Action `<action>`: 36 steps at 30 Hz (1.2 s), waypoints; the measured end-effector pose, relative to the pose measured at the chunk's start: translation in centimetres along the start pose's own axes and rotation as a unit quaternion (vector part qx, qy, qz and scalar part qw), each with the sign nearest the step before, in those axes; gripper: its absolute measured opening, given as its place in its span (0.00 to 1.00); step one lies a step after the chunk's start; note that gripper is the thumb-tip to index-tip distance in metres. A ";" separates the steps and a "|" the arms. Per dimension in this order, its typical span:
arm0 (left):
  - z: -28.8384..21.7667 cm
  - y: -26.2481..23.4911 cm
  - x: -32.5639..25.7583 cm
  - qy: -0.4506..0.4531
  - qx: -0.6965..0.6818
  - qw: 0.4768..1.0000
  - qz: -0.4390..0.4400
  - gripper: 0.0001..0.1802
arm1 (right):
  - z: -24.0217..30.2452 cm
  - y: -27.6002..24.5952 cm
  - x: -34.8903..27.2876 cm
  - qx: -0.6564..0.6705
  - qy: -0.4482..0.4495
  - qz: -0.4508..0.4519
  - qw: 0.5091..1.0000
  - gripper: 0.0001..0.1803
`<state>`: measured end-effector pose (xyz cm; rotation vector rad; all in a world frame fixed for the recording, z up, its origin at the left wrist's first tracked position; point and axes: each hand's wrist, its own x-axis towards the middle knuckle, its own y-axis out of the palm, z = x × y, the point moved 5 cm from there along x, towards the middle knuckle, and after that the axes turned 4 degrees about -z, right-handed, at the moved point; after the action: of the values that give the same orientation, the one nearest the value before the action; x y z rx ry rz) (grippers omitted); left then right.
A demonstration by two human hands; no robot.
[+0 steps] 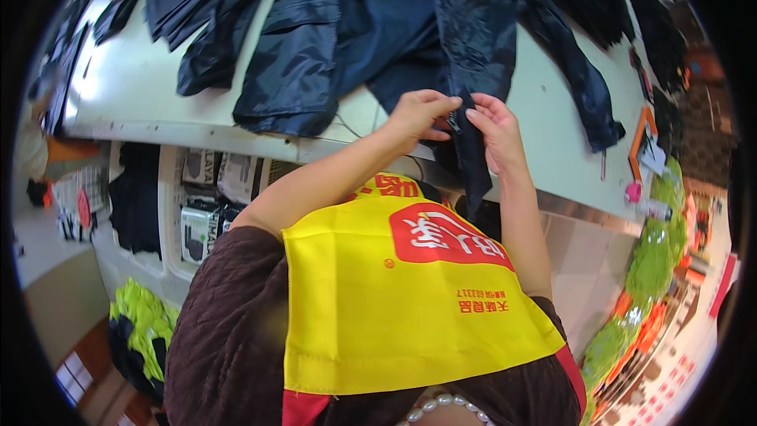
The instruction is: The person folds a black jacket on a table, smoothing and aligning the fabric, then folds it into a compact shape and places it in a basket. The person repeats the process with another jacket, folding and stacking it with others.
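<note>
A dark navy jacket point(300, 63) lies spread over the pale table, its front opened and one sleeve point(579, 102) stretched out to the right. My left hand point(422, 118) pinches the jacket's front edge near the bottom of the zipper, thumb and forefinger together. Just to its right, my right hand point(495, 130) grips the same edge between thumb and fingers. Below both hands a strip of the front edge point(473, 162) hangs past the table's rim. The zipper's small parts are partly covered by my fingers.
More dark garments point(201, 0) are piled at the back left of the table point(552, 110). An orange-framed item point(640, 146) lies by its right end. Below, white shelving point(168, 205) holds packages. Bright yellow-green clothing point(142, 323) sits at lower left, and green bundles point(650, 260) line the right.
</note>
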<state>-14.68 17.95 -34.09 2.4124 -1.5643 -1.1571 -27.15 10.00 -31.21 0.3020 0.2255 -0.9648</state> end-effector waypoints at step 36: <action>4.3 -1.4 -2.3 -0.116 0.047 0.991 0.046 0.08 | 1.3 4.8 -7.6 -0.628 -0.261 0.043 0.732 0.04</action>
<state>-16.67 21.91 -36.49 2.2998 -1.8136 -1.4214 -27.34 17.97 -26.85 -1.2022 0.2940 -0.5850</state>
